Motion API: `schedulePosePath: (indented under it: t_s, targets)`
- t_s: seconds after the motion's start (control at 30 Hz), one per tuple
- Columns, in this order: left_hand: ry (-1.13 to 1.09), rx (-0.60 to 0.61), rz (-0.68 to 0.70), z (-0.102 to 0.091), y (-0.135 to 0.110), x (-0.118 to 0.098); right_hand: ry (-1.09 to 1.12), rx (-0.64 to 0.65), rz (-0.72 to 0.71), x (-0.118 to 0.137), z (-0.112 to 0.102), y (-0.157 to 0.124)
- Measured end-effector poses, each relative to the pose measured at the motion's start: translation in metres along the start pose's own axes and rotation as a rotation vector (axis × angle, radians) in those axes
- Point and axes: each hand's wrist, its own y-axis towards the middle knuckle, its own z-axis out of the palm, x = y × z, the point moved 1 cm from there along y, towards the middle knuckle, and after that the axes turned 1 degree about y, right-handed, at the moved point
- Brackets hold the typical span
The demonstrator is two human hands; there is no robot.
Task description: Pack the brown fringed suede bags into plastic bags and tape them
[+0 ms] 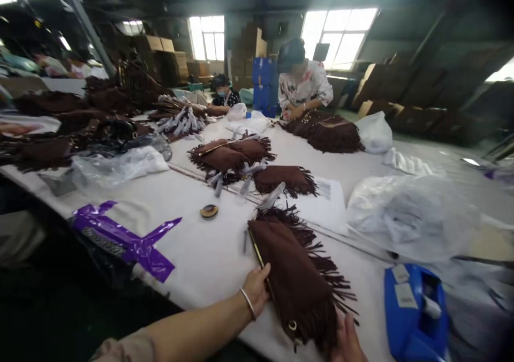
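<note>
Right hand [347, 341], left hand [255, 289], fringed suede bag [295, 279] between them

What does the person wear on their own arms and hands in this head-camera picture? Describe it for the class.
The left forearm is bare, with a thin silver-coloured bangle at the wrist and a tan sleeve ending near the elbow. The left hand and right hand wear no gloves. Only part of the right hand shows, so its wrist and sleeve are out of view.

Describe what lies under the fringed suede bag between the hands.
The bag rests on the white table. Its underside and whatever lies beneath it are covered and cannot be seen.
</note>
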Motion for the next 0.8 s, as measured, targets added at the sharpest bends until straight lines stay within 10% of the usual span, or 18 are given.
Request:
schedulePosePath:
  t_s: [0.23, 0.47, 0.57, 0.67, 0.8]
  targets:
    - [0.142, 0.018, -0.170, -0.016, -0.027, 0.027, 0.310, 0.056, 0.147, 0.032, 0.005, 0.001]
    - [0.577, 0.367, -0.354, -0.013, -0.067, 0.038, -0.812, -0.235, -0.332, 0.086, -0.047, 0.051]
    - [0.972, 0.395, 0.115, -0.019, -0.082, -0.005, -0.957, -0.218, -0.689, 0.089, -0.012, 0.029]
    - [1.311, 0.209, 0.571, -0.044, -0.090, -0.059, -1.010, 0.143, -0.852, 0.063, 0.051, -0.002]
    - [1.426, -0.022, 0.370, -0.087, -0.087, -0.084, -1.113, 0.246, -0.852, 0.028, 0.099, -0.018]
